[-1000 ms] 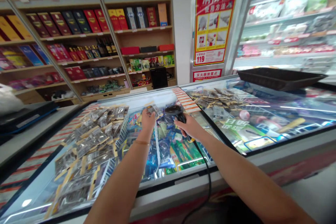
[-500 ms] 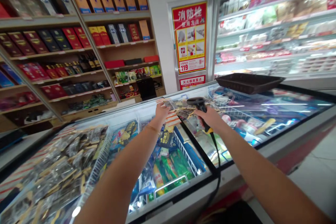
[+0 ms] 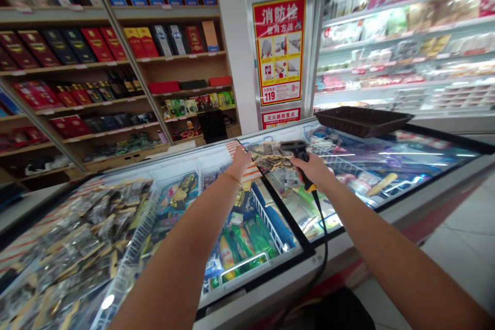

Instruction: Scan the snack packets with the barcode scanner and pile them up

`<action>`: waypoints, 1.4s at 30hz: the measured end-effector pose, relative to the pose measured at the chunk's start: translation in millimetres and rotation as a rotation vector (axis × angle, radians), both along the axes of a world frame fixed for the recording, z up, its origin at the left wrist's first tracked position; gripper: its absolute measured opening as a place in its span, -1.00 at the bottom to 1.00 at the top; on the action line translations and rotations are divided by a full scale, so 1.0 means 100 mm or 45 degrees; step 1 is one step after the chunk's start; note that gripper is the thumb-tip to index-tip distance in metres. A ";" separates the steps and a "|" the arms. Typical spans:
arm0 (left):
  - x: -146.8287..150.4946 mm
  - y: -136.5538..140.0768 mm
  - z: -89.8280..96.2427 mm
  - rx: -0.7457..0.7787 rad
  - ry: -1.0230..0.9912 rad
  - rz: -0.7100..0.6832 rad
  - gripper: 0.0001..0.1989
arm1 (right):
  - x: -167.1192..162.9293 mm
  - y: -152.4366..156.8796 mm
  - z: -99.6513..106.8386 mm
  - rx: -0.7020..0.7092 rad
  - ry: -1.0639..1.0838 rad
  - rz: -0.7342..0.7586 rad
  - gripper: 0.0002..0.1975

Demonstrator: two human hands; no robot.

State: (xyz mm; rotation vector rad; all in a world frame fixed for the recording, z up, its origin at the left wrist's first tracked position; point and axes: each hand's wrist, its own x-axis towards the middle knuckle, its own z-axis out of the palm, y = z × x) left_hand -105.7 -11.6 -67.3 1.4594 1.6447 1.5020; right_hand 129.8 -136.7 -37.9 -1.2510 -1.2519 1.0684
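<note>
My right hand (image 3: pixel 315 170) is wrapped round the handle of a black and yellow barcode scanner (image 3: pixel 296 149), whose cord runs down the freezer's front. The scanner's head is over the right end of a small heap of clear packets and flat wooden sticks (image 3: pixel 273 160) lying on the glass lid. My left hand (image 3: pixel 240 161) is at the left edge of this heap, over an orange-and-white striped sheet (image 3: pixel 253 172). Its fingers look curled in, and whatever they may hold is hidden. A larger heap of similar packets with wooden sticks (image 3: pixel 88 237) covers the lid at the left.
Under the freezer's glass, wire baskets (image 3: pixel 266 214) hold green, blue and yellow packs. A dark brown tray (image 3: pixel 363 119) rests on the back right of the lid. Behind are shelves of boxes (image 3: pixel 178 41), a red fire-hydrant poster (image 3: pixel 279 51) and a lit display fridge (image 3: pixel 406 46).
My left hand has shifted slightly right, towards the small heap, and its fingers have turned inward. The scanner stays in my right hand, over the heap. The view has tilted a little.
</note>
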 end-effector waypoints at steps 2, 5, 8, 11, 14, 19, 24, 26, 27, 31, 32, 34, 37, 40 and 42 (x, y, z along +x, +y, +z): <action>-0.28 -0.15 -0.01 -0.114 0.045 0.101 -0.69 | -0.22 -0.03 -0.04 0.011 0.005 0.055 -0.74; -0.72 -0.42 -0.04 -0.226 0.102 0.254 -0.56 | -0.60 -0.10 -0.09 0.008 0.020 0.149 -0.72; -1.18 -0.71 -0.05 -0.275 0.176 0.369 -0.55 | -1.00 -0.20 -0.13 -0.025 0.035 0.219 -0.71; -1.63 -1.02 -0.05 -0.304 0.266 0.472 -0.57 | -1.37 -0.29 -0.18 -0.035 0.047 0.334 -0.74; -2.05 -1.34 -0.04 -0.304 0.386 0.588 -0.59 | -1.68 -0.37 -0.23 -0.018 0.079 0.427 -0.75; -2.59 -1.77 -0.16 -0.355 0.745 0.746 -0.60 | -1.95 -0.44 -0.38 -0.049 0.101 0.467 -0.71; -2.90 -1.82 -0.36 -0.602 1.117 0.855 -0.48 | -1.88 -0.40 -0.54 -0.059 0.006 0.480 -0.68; -2.95 -1.80 -0.41 -0.650 1.143 0.860 -0.48 | -1.83 -0.38 -0.58 -0.058 -0.006 0.472 -0.70; -2.97 -1.79 -0.42 -0.649 1.149 0.856 -0.49 | -1.81 -0.38 -0.59 -0.059 -0.009 0.470 -0.70; -2.96 -1.79 -0.43 -0.508 1.165 0.821 -0.59 | -1.78 -0.39 -0.60 -0.051 -0.014 0.499 -0.74; -2.93 -1.79 -0.42 -0.474 1.183 0.803 -0.61 | -1.79 -0.40 -0.60 -0.048 -0.020 0.513 -0.74; -2.81 -1.80 -0.39 -0.438 1.236 0.742 -0.69 | -1.79 -0.41 -0.59 -0.038 -0.032 0.536 -0.75; -2.49 -1.81 -0.37 -0.390 1.312 0.594 -0.77 | -1.79 -0.43 -0.57 -0.025 -0.034 0.538 -0.74; -2.09 -1.79 -0.38 -0.343 1.354 0.465 -0.75 | -1.78 -0.44 -0.54 -0.023 -0.014 0.512 -0.70; -1.85 -1.77 -0.38 -0.304 1.362 0.366 -0.74 | -1.77 -0.44 -0.53 -0.032 0.007 0.491 -0.70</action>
